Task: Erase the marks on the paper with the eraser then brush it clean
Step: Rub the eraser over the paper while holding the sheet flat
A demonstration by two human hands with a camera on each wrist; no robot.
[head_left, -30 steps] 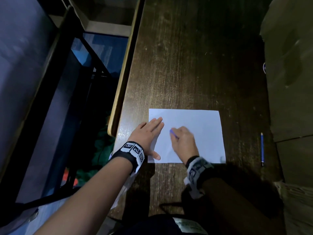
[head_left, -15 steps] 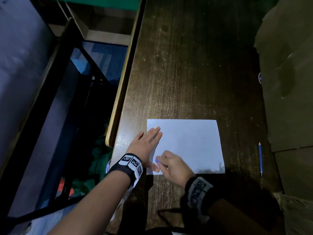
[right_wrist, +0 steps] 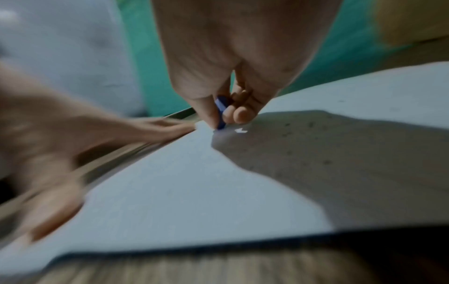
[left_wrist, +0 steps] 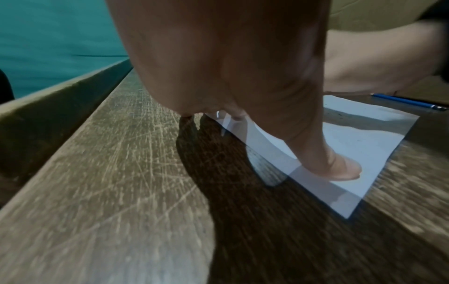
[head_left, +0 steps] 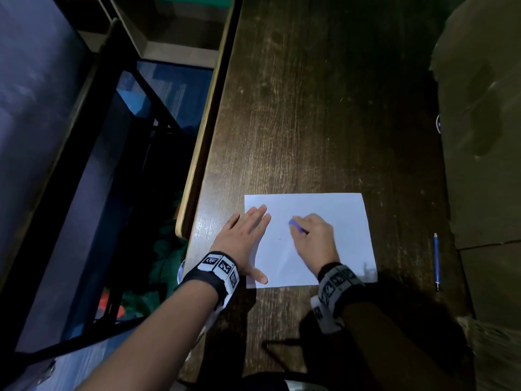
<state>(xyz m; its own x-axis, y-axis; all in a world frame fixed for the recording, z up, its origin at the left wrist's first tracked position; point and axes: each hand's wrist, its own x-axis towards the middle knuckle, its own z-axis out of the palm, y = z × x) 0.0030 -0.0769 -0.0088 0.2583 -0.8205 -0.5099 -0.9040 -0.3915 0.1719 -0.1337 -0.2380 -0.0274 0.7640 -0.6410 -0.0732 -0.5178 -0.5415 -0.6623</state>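
A white sheet of paper (head_left: 346, 221) lies on the dark wooden table (head_left: 310, 108) near its front edge. My left hand (head_left: 248, 232) lies flat with straight fingers on the sheet's left edge, thumb (left_wrist: 340, 167) pressing the near corner. My right hand (head_left: 310, 235) pinches a small blue eraser (head_left: 296, 225) between thumb and fingertips, its tip touching the paper (right_wrist: 170, 192) near the middle. In the right wrist view the eraser (right_wrist: 221, 113) stands on end under my right hand (right_wrist: 226, 115), with dark crumbs scattered to its right. My left hand (right_wrist: 60, 149) shows blurred there.
A blue pencil (head_left: 436, 261) lies on the table right of the paper, also seen as a pencil (left_wrist: 408, 101) in the left wrist view. The table's left edge (head_left: 203, 153) drops to the floor. A brown cardboard box (head_left: 485, 136) stands along the right side.
My right hand with the eraser moved down to the paper's near left corner, then back up toward the middle. The left hand stayed flat on the sheet.
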